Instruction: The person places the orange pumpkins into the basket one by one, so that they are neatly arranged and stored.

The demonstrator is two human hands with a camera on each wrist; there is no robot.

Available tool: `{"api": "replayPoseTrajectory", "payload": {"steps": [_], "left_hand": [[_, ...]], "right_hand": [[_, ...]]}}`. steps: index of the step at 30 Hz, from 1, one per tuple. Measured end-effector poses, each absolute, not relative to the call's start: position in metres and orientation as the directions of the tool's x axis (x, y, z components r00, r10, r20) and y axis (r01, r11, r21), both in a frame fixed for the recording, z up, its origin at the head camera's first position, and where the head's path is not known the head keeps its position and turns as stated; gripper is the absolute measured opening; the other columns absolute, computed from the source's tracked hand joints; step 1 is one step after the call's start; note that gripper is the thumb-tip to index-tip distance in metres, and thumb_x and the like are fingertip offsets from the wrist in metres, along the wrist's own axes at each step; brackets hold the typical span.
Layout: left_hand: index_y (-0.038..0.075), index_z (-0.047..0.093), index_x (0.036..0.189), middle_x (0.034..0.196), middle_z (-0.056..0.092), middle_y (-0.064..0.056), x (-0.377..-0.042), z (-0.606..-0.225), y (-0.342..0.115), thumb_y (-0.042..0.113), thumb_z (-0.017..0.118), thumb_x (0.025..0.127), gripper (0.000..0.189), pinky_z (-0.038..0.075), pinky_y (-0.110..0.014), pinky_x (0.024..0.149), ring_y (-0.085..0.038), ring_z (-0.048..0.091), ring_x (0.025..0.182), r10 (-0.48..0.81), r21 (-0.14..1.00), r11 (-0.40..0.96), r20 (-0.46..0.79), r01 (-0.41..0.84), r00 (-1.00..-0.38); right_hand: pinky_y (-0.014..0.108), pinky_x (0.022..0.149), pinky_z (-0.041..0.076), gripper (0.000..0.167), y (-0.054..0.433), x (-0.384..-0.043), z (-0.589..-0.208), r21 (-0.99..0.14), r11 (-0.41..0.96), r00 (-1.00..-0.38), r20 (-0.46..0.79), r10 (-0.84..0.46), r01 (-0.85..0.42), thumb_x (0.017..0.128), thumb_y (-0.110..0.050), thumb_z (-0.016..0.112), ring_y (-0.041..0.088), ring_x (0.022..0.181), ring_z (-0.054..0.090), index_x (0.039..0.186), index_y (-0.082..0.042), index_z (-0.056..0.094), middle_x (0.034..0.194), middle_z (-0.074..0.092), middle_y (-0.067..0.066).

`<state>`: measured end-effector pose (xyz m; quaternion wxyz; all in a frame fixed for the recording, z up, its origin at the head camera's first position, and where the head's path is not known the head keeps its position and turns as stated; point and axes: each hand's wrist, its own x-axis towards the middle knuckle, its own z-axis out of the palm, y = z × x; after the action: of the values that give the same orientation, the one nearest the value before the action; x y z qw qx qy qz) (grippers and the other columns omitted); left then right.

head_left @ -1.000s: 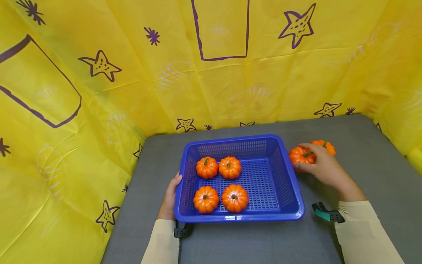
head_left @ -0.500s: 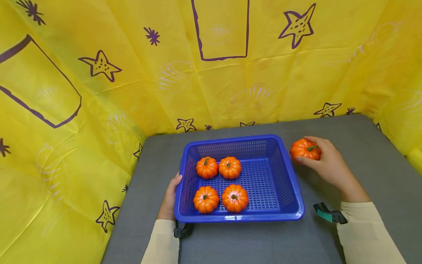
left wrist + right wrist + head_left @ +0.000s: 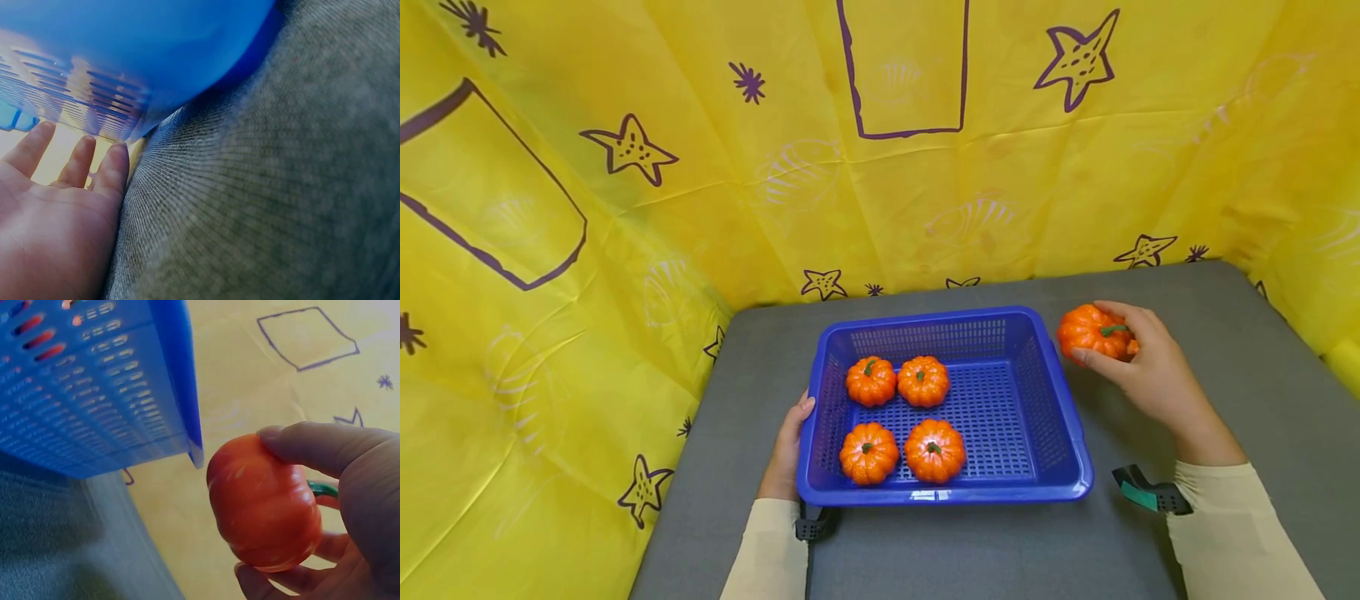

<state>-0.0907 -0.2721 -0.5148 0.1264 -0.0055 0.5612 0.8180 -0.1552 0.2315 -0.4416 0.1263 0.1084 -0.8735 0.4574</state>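
My right hand (image 3: pixel 1157 375) grips a small orange pumpkin (image 3: pixel 1088 332) with a green stem, just right of the blue basket. In the right wrist view this pumpkin (image 3: pixel 262 500) sits between the thumb on top and the fingers below. A sliver of a second orange pumpkin (image 3: pixel 1132 347) peeks out beside the hand, which covers the rest of it. On the other side, my left hand (image 3: pixel 788 442) holds the left rim of the basket (image 3: pixel 943 497), thumb over the edge. Its fingers (image 3: pixel 75 162) reach the slotted outer wall in the left wrist view.
Several orange pumpkins (image 3: pixel 934 450) lie in the left half of the basket, its right half showing bare mesh. The grey table (image 3: pixel 970 550) runs back to a yellow printed cloth (image 3: pixel 895 192) that hangs behind and along the left.
My right hand has moved the gripped pumpkin slightly up and away from me, covering most of the second pumpkin behind it. The left hand and basket have stayed put.
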Motion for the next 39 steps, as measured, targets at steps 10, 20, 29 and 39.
{"api": "replayPoseTrajectory", "payload": {"steps": [10, 20, 29, 39], "left_hand": [[0.032, 0.028, 0.172, 0.169, 0.039, -0.011, -0.09, -0.516, -0.272, 0.045, 0.043, 0.11, 0.065, 0.043, -0.049, 0.117, -0.04, 0.042, 0.148, 0.197, 0.912, -0.352, -0.15, -0.212, -0.969], [0.032, 0.025, 0.173, 0.17, 0.038, -0.01, -0.091, -0.518, -0.273, 0.047, 0.046, 0.109, 0.069, 0.042, -0.049, 0.117, -0.041, 0.04, 0.149, 0.192, 0.915, -0.34, -0.156, -0.215, -0.969], [0.03, 0.026, 0.174, 0.17, 0.037, -0.014, -0.091, -0.517, -0.273, 0.046, 0.044, 0.11, 0.068, 0.044, -0.048, 0.116, -0.039, 0.044, 0.147, 0.198, 0.918, -0.335, -0.149, -0.21, -0.969], [0.031, 0.024, 0.174, 0.172, 0.035, -0.014, -0.09, -0.516, -0.272, 0.046, 0.045, 0.108, 0.071, 0.045, -0.047, 0.114, -0.04, 0.042, 0.147, 0.175, 0.926, -0.315, -0.16, -0.209, -0.972]], "right_hand": [[0.006, 0.083, 0.041, 0.072, 0.218, -0.148, -0.433, -0.785, 0.495, -0.921, 0.377, -0.096, -0.372, 0.087, 0.003, 0.089, 0.018, 0.111, 0.047, 0.152, 0.002, 0.058, 0.141, 0.052, 0.026], [0.008, 0.086, 0.045, 0.074, 0.197, -0.139, -0.423, -0.79, 0.419, -0.893, 0.414, -0.173, -0.448, 0.084, 0.009, 0.089, 0.015, 0.113, 0.05, 0.151, 0.0, 0.059, 0.141, 0.054, 0.02], [0.014, 0.085, 0.048, 0.074, 0.174, -0.13, -0.42, -0.756, 0.396, -0.853, 0.445, -0.272, -0.521, 0.084, 0.004, 0.091, 0.016, 0.123, 0.049, 0.151, -0.007, 0.061, 0.146, 0.056, 0.014], [0.02, 0.084, 0.052, 0.073, 0.155, -0.125, -0.423, -0.727, 0.374, -0.814, 0.467, -0.346, -0.576, 0.085, 0.0, 0.092, 0.019, 0.118, 0.054, 0.151, -0.011, 0.062, 0.147, 0.055, 0.01]]}}
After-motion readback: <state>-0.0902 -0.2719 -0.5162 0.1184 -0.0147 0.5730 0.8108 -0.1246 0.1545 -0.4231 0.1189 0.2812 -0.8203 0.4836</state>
